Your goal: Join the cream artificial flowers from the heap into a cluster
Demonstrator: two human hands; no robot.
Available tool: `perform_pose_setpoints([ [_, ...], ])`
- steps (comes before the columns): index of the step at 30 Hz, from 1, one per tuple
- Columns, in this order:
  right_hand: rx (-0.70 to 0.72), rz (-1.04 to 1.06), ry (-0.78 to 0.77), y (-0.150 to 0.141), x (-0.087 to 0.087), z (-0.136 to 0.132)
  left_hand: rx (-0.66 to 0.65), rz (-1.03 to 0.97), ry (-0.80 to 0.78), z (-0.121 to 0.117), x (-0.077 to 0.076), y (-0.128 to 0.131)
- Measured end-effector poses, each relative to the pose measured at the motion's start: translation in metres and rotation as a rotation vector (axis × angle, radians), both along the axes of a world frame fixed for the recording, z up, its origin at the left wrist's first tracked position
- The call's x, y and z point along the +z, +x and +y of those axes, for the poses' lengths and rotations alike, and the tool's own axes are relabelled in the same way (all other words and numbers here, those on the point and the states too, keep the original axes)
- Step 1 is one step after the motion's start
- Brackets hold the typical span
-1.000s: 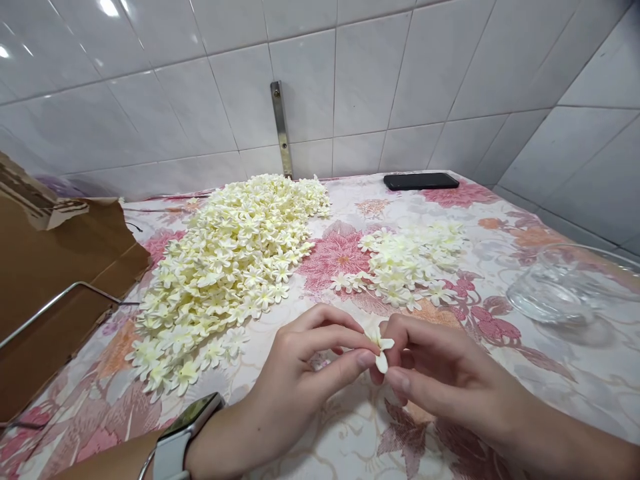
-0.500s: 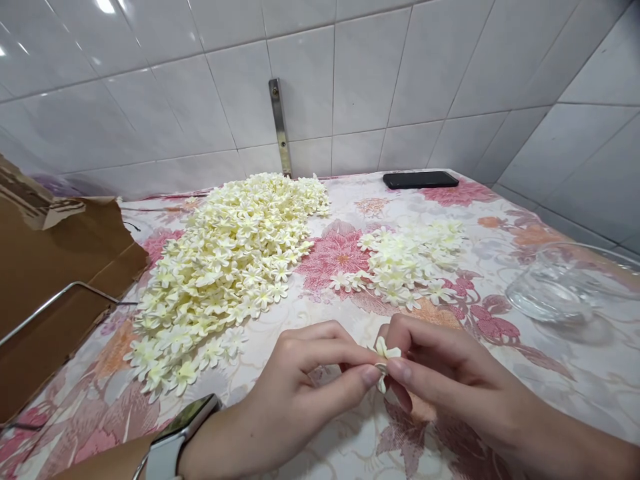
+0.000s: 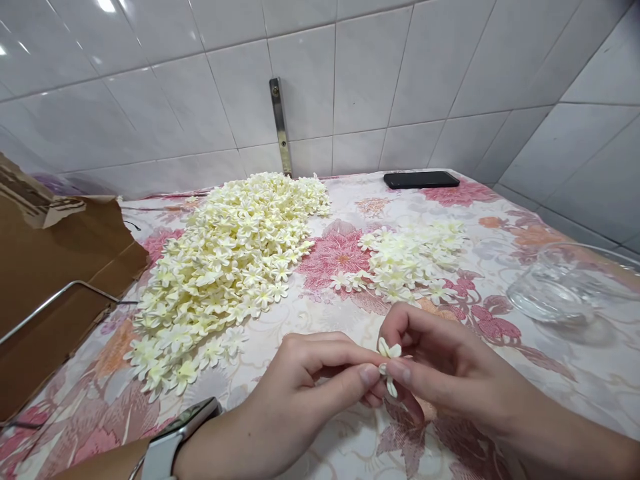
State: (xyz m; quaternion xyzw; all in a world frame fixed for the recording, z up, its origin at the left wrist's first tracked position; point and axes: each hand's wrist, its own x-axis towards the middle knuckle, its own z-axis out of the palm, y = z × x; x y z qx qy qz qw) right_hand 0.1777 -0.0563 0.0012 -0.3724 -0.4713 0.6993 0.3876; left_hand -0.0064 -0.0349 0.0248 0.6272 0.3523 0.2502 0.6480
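Note:
Between my fingertips is a small cream-white flower (image 3: 390, 351), its petals showing above and below the pinch. My left hand (image 3: 320, 393), with a watch (image 3: 185, 425) on its wrist, pinches the flower from the left with thumb and forefinger. From the right, my right hand (image 3: 445, 373) grips it between thumb and fingers, both hands nearly touching. Part of the flower is hidden behind the fingertips. A large heap of pale yellow-white flowers (image 3: 235, 247) lies to the left, and a smaller pile of flowers (image 3: 415, 257) lies just beyond my right hand.
A floral tablecloth (image 3: 350, 320) covers the table against a tiled wall. At the left stands a cardboard box (image 3: 65, 267) with a metal rod (image 3: 75, 285) before it. A black phone (image 3: 421, 179) lies at the back right, and a clear glass dish (image 3: 550, 293) sits at the right.
My right hand's fingers have shifted and lifted slightly around the flower, which is turned a little. My left fingers have moved slightly. The piles look the same.

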Motion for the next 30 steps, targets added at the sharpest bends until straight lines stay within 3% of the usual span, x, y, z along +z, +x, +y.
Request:
perform_pose_setpoints([
  [6,-0.044,-0.063,0.005,-0.0043,0.0016,-0.0024,0.062,-0.049,-0.151,0.0018,0.0014,0.0040],
  [15,-0.012,-0.067,-0.020,-0.0039,0.0010,-0.0045,-0.048,0.105,0.134,0.0034,0.0007,-0.0016],
  [22,-0.130,-0.253,0.193,-0.0007,-0.0016,-0.0039,-0.017,0.109,0.165,0.0020,-0.0041,0.0024],
  [30,-0.044,-0.370,0.300,0.0018,0.0046,-0.0053,-0.013,0.166,0.346,0.0012,-0.0018,0.0011],
])
